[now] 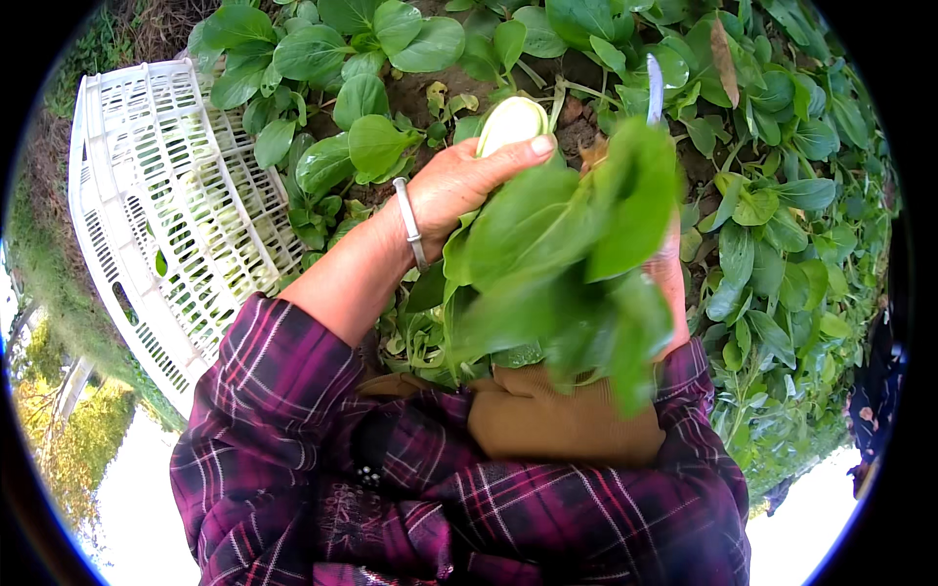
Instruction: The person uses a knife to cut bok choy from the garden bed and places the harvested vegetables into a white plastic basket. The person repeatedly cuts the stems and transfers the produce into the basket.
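Observation:
My left hand (462,183), with a metal bangle at the wrist, is closed around a head of leafy green, likely bok choy (513,128). Its pale cut base points away from me, the thumb lying along its side. Broad green leaves (542,242), blurred by motion, hang between my two hands. Behind them my right hand (665,267) is mostly hidden; only its edge and wrist show. A knife's narrow metal blade (654,88) sticks up past the leaves, in line with that hand. The knife's handle and the fingers' grip are covered.
At the left a white slatted plastic crate (135,190) leans on its side, pale-stemmed greens (212,198) showing through it. Growing leafy plants (777,190) surround the bare soil (421,91) ahead and to the right. Part of a dark patterned garment (876,395) appears at the right rim.

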`<act>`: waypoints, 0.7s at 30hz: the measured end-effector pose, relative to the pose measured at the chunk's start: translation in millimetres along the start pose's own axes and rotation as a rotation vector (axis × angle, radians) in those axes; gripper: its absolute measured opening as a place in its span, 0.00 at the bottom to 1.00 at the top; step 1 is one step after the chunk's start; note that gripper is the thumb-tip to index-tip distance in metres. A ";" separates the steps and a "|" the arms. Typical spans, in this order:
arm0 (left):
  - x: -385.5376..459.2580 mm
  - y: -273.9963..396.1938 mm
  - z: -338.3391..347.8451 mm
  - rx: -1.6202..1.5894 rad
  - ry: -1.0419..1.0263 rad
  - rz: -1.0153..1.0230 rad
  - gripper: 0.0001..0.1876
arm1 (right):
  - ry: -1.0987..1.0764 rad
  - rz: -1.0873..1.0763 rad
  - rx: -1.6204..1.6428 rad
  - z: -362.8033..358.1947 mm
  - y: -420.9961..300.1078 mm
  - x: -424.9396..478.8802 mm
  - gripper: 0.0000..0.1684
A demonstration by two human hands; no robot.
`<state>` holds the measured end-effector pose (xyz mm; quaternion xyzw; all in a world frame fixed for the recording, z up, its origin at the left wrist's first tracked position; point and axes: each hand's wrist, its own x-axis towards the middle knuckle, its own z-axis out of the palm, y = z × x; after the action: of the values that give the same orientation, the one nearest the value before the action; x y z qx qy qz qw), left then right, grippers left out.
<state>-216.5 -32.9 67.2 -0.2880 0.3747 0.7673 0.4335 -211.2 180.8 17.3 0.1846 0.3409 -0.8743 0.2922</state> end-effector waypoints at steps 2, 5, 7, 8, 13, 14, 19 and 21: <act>11.2 -5.8 12.4 -0.237 -0.076 -0.217 0.23 | 0.078 -0.054 -0.311 15.9 -0.9 -4.7 0.13; 15.3 -12.7 17.5 0.300 -0.213 0.039 0.28 | 0.131 0.001 -0.452 16.5 0.4 -13.0 0.14; 17.9 -25.0 15.5 0.246 -0.152 -0.045 0.33 | 0.118 -0.016 -0.451 6.6 6.0 -17.9 0.14; 20.4 -30.6 12.2 0.311 -0.141 -0.018 0.35 | 0.101 -0.067 -0.471 -3.2 7.5 -19.3 0.15; 17.7 -2.8 22.9 1.484 0.139 0.182 0.39 | 0.557 -0.333 -0.329 -57.0 -13.3 -28.3 0.10; 17.0 7.4 28.8 1.695 0.116 0.239 0.37 | 0.677 -0.304 -0.446 -65.3 -15.0 -25.5 0.09; 51.8 11.1 71.7 2.054 -0.087 0.570 0.21 | 0.611 -0.386 -0.599 -83.7 -8.1 27.3 0.11; 69.6 14.1 81.7 2.087 -0.018 0.526 0.22 | 0.587 -0.360 -0.654 -72.9 -10.2 43.7 0.10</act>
<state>-270.4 60.9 63.6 0.3196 0.8914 0.1397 0.2893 -241.9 221.4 -51.5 0.2603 0.6931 -0.6685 0.0703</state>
